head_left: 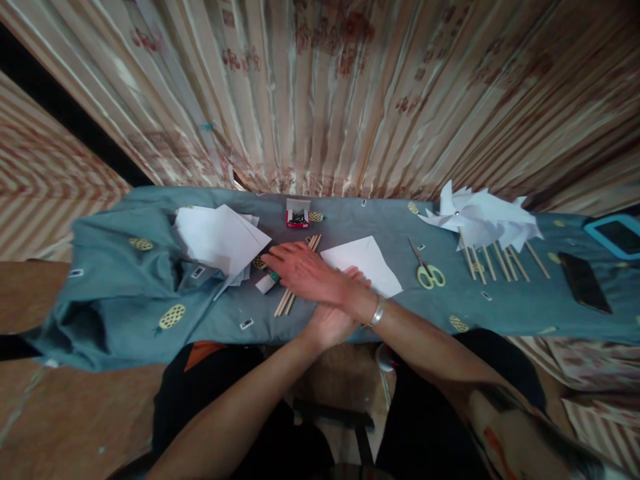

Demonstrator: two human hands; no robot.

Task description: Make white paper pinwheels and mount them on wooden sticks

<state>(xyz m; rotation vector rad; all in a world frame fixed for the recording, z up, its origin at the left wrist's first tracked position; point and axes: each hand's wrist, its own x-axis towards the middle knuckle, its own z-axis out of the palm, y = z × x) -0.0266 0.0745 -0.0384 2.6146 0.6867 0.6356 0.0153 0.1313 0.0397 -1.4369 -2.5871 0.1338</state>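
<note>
My right hand [303, 270], with a silver bracelet at its wrist, crosses over my left. Its fingers are apart and reach left above wooden sticks [285, 303], near a small green and white object [267, 281] whose kind I cannot make out. Beneath the right wrist lies my left hand [333, 323], partly hidden, with its fingers stretched onto a square white paper sheet [370, 260]. A loose stack of white paper sheets [217, 240] is just left of my right fingertips.
Behind the hands stands a small open red and white box [298, 217] of dark pins or tacks. Green-handled scissors [429, 275] lie right of the sheet. Farther right are several white paper pinwheels [480, 217] on sticks, a dark phone [584, 283] and a blue-framed device [617, 237].
</note>
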